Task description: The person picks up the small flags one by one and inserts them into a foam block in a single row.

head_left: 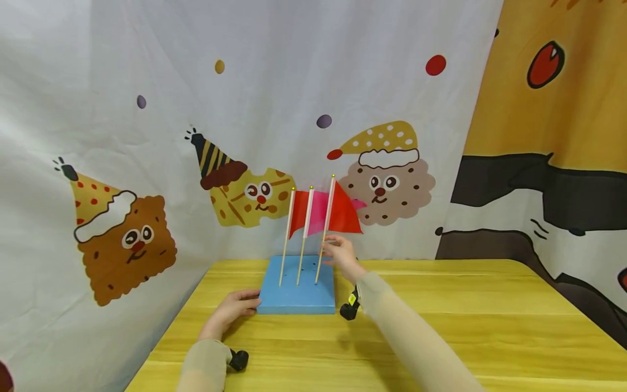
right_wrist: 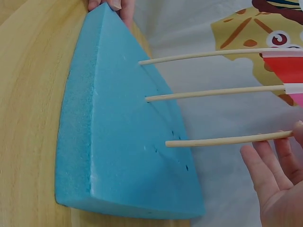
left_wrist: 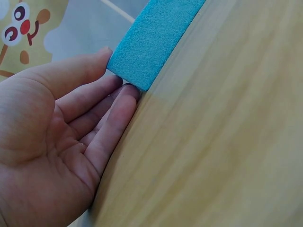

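Observation:
Thumb and fingers of my right hand (head_left: 341,255) pinch the wooden stick of the rightmost red flag (head_left: 344,212). In the right wrist view that stick (right_wrist: 213,141) shows its blunt lower end over the top of a blue foam block (head_left: 296,300). To its left, a pink flag (head_left: 318,209) and another red flag (head_left: 299,211) stand upright with their sticks in the foam. My left hand (head_left: 232,308) rests on the table, its extended fingertips touching the block's front left corner, as the left wrist view shows close up.
The block lies on a wooden table (head_left: 441,316), near its far edge. Several small dark holes mark the foam's top. Behind hangs a white curtain (head_left: 274,81) printed with cartoon biscuits. A black wrist device (head_left: 350,306) sits at my right wrist.

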`<action>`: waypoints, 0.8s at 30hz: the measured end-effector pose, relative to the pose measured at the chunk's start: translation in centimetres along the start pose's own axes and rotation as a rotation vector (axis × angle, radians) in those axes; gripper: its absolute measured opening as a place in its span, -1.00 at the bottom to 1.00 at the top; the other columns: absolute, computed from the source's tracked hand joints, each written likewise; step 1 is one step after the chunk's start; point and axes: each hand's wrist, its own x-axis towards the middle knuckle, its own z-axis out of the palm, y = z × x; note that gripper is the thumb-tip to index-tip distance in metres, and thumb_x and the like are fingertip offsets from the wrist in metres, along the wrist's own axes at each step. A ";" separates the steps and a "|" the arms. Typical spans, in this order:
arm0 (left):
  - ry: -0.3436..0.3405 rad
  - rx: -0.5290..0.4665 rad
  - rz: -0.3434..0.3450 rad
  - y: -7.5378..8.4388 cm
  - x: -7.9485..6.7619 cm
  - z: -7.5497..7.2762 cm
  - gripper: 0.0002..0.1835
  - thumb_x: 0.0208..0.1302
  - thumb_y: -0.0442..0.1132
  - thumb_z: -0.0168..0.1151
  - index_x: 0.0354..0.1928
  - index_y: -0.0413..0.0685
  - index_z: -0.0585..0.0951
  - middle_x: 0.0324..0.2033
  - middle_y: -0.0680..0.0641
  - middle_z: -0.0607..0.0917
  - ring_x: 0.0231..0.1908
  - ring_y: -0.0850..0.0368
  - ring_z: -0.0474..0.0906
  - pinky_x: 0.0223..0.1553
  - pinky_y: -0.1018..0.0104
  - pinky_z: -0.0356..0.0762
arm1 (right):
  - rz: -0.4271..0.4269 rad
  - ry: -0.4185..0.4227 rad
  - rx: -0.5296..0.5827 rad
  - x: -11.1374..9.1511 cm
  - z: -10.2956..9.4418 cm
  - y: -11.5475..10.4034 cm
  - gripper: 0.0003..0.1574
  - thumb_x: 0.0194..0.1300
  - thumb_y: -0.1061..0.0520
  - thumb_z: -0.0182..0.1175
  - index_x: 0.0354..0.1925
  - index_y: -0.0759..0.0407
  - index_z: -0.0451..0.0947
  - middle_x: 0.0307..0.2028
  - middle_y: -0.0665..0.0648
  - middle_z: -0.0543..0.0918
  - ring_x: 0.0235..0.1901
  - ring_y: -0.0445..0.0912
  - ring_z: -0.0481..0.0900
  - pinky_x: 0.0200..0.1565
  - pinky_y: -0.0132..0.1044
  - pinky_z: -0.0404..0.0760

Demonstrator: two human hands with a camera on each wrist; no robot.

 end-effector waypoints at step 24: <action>0.005 -0.006 -0.015 0.2 -0.1 0.0 -0.43 0.31 -0.24 0.28 0.26 -0.44 0.42 0.18 -0.41 0.47 -0.01 -0.14 0.58 -0.06 0.10 0.63 | 0.005 -0.027 -0.032 0.1 0.4 0.9 -0.70 0.36 0.20 0.21 0.02 0.29 0.54 -0.13 0.33 0.61 -0.25 0.15 0.65 -0.13 0.17 0.64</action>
